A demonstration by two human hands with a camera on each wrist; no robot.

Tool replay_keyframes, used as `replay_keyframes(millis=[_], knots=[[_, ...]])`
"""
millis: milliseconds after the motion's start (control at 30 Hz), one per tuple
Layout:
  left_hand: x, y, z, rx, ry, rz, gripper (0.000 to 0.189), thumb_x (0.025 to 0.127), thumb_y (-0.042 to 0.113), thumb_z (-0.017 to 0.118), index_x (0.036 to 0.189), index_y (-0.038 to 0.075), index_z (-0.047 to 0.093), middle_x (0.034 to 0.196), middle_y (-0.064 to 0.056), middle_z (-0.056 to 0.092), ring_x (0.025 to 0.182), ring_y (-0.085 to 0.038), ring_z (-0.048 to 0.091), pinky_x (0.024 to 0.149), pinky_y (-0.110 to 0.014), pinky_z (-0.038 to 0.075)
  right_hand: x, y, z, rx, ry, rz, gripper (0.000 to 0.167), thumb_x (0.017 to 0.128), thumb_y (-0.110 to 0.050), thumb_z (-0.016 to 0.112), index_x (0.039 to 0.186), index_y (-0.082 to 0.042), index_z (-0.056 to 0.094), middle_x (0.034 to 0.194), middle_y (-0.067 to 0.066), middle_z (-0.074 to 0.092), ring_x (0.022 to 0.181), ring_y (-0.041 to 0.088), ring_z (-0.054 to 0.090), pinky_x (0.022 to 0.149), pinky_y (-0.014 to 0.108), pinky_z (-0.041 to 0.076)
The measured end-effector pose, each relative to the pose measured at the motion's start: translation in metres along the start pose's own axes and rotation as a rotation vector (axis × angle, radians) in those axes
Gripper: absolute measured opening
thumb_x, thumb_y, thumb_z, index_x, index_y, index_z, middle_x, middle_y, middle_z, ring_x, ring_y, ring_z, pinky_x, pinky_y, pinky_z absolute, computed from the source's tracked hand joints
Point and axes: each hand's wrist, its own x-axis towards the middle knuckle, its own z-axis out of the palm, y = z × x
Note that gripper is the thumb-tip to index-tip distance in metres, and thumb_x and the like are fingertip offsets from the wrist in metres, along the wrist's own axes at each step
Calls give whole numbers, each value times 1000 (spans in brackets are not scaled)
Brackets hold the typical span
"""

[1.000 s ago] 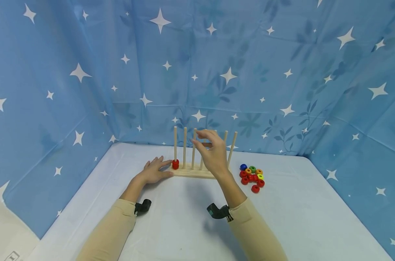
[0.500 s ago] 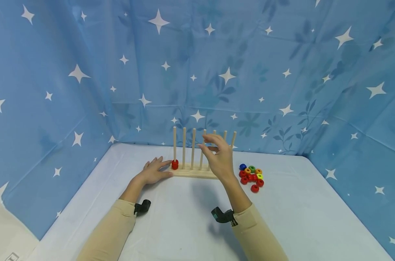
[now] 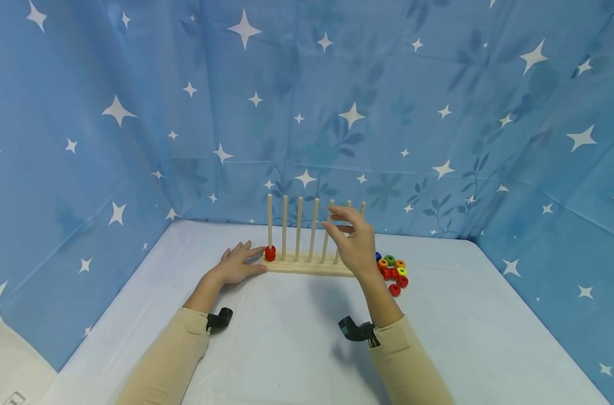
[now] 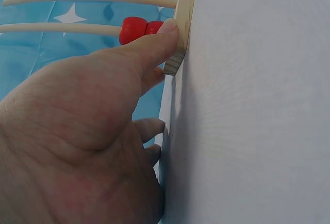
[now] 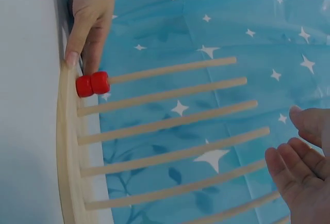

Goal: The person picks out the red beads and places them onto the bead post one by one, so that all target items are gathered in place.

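Note:
A wooden peg rack [image 3: 307, 268] stands on the table, with several upright pegs along its base. Two red beads [image 3: 270, 253] are stacked on its leftmost peg. My left hand [image 3: 234, 266] holds the left end of the base; in the left wrist view its thumb [image 4: 164, 35] lies on one side and the index finger reaches behind. Raised before the right-hand pegs is my right hand [image 3: 356, 239], thumb and fingers bent with a gap between them and nothing held. The right wrist view shows its fingertips [image 5: 278, 164] near the peg tips.
Loose beads in red, blue, green, orange and yellow [image 3: 402, 271] lie to the right of the rack, some hidden by my right hand. A white cloth [image 3: 286, 349] covers the table. Blue star-patterned curtains [image 3: 307, 112] stand behind and at both sides.
My right hand has moved rightward along the pegs, from near the third peg towards the right end, and now covers part of the bead pile. The left hand stays at the rack.

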Motion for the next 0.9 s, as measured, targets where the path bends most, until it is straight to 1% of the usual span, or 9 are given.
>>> replay_keyframes(millis=[67,133,267,367,467,567,667,767,900], knots=[[0,0,-1,5,3,-1,70,102,46,64,161,14,43,170,-30,15,158,-54,3,123,-73,-2,0,0,-5,4,6,12,33,94,4,73,126,9,68,126,27,68,113,43,67,94,52,59],[0,0,-1,6,4,-1,70,102,47,64,161,15,43,170,-30,15,158,-54,3,123,-73,-2,1,3,-10,-1,12,17,34,94,4,73,127,9,68,128,27,67,113,43,67,94,47,59],[0,-1,-1,-5,3,-3,71,101,47,64,161,15,43,171,-30,14,158,-53,2,123,-72,-3,2,5,-18,-8,28,24,34,94,4,73,128,8,68,128,27,67,112,43,67,90,25,56],[0,-1,-1,-13,2,-2,71,101,47,64,161,15,43,170,-30,14,158,-53,2,123,-72,-3,4,8,-24,-3,32,44,35,94,3,73,128,8,68,127,27,68,112,44,66,87,14,52],[-1,-1,-1,-17,2,-2,71,101,47,64,161,15,43,171,-30,14,158,-53,2,123,-72,-3,6,16,-30,-5,19,66,36,94,2,73,129,8,67,128,29,67,113,47,65,87,12,51],[-1,-1,-1,-20,1,-2,71,101,47,64,161,15,43,171,-29,14,158,-53,1,123,-72,-4,8,36,-38,-29,3,83,37,95,0,73,131,7,67,131,28,66,112,46,66,85,8,50],[-1,-1,-1,-20,-3,-5,71,101,47,64,161,15,42,171,-29,13,159,-53,1,123,-72,-4,9,53,-47,-65,-2,100,37,96,-5,73,132,3,68,132,22,68,110,38,67,84,6,49],[0,-1,-1,-15,-6,-10,71,101,48,64,161,16,42,171,-29,13,159,-52,0,124,-71,-4,9,63,-56,-87,0,110,36,97,-11,74,132,-3,69,133,17,70,108,30,68,84,6,50],[0,-1,0,-11,-8,-15,72,101,48,64,161,16,42,172,-28,13,159,-52,0,124,-71,-4,9,72,-62,-101,0,132,36,98,-18,75,132,-7,71,131,16,70,107,26,69,85,9,52]])
